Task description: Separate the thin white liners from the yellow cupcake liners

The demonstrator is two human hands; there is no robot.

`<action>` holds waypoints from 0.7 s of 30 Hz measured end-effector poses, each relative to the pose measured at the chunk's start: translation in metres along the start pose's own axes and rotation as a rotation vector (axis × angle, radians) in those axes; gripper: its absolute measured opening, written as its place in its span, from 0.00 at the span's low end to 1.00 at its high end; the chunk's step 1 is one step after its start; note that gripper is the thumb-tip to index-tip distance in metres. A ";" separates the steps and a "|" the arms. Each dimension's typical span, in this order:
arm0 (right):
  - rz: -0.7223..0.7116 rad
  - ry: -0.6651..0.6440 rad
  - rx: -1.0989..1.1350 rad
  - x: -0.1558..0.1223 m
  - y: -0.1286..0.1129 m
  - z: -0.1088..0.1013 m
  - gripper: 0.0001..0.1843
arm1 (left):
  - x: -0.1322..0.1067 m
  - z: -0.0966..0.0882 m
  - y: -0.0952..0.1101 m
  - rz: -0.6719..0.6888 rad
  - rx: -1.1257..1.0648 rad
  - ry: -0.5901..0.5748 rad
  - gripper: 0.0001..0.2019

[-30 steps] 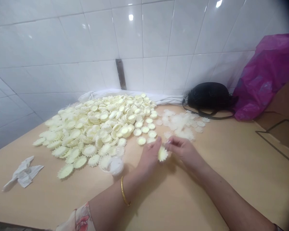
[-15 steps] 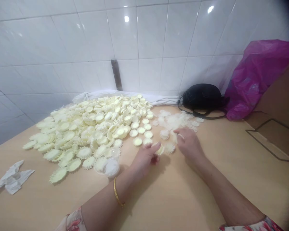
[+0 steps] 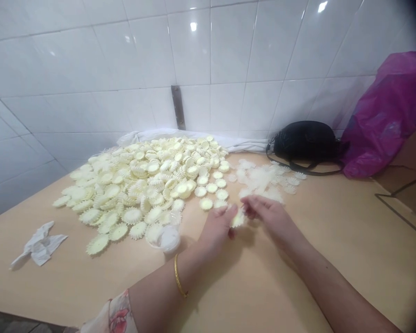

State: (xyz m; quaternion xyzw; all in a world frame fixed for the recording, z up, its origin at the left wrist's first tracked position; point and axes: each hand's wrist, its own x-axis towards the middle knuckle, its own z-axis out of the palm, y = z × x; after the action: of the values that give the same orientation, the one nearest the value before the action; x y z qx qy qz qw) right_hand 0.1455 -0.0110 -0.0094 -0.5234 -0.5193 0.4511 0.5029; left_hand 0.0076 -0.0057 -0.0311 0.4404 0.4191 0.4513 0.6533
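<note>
Between the thumb and fingers of my left hand (image 3: 215,227) is a pale yellow disc with a notched, petal-like edge (image 3: 238,218). My right hand (image 3: 272,217) is just to the right of this disc, its fingertips pinched together; whatever they hold is too small or hidden to make out. Behind my hands lie thin whitish translucent notched discs (image 3: 261,178). Several yellow notched pieces (image 3: 211,188) are spread beyond my left hand, beside a large heap of the same pieces (image 3: 135,178). A small clear tub with white contents (image 3: 168,238) stands left of my left wrist.
A crumpled white tissue (image 3: 41,244) lies on the wooden table (image 3: 208,296) at the left. White cloth (image 3: 242,145) runs along the tiled wall. At the back right are a black bag (image 3: 305,141), a pink plastic bag (image 3: 381,115) and a dark wire frame (image 3: 398,208).
My right hand has come away from the whitish discs, in toward the yellow disc in my left hand. The view has turned slightly left.
</note>
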 end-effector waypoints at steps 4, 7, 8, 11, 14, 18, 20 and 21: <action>0.111 -0.095 0.104 0.001 0.005 0.002 0.26 | 0.000 -0.001 0.002 0.039 0.084 -0.011 0.22; 0.159 -0.183 0.154 -0.003 0.002 0.006 0.28 | -0.001 -0.001 0.002 0.094 0.127 -0.017 0.24; 0.145 -0.220 0.156 -0.005 0.000 0.007 0.27 | -0.001 -0.002 0.002 0.113 0.141 -0.021 0.24; 0.061 -0.302 0.125 -0.010 -0.009 0.009 0.20 | -0.001 -0.003 -0.001 0.118 0.152 -0.008 0.25; 0.027 -0.310 0.115 -0.013 -0.015 0.009 0.14 | 0.000 -0.003 -0.001 0.058 0.112 0.001 0.26; -0.026 -0.122 0.038 -0.010 -0.008 0.010 0.13 | -0.003 0.003 0.003 -0.009 0.036 -0.072 0.21; -0.063 0.007 -0.034 -0.006 -0.002 0.009 0.13 | -0.006 0.005 0.004 -0.024 0.019 -0.116 0.16; -0.079 0.050 -0.068 -0.004 0.001 0.008 0.13 | -0.006 0.006 0.004 -0.031 0.023 -0.128 0.15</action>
State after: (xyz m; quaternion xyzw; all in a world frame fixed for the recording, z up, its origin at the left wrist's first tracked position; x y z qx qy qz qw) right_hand 0.1371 -0.0144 -0.0110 -0.5305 -0.5420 0.3996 0.5149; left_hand 0.0107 -0.0120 -0.0247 0.4692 0.3884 0.4072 0.6806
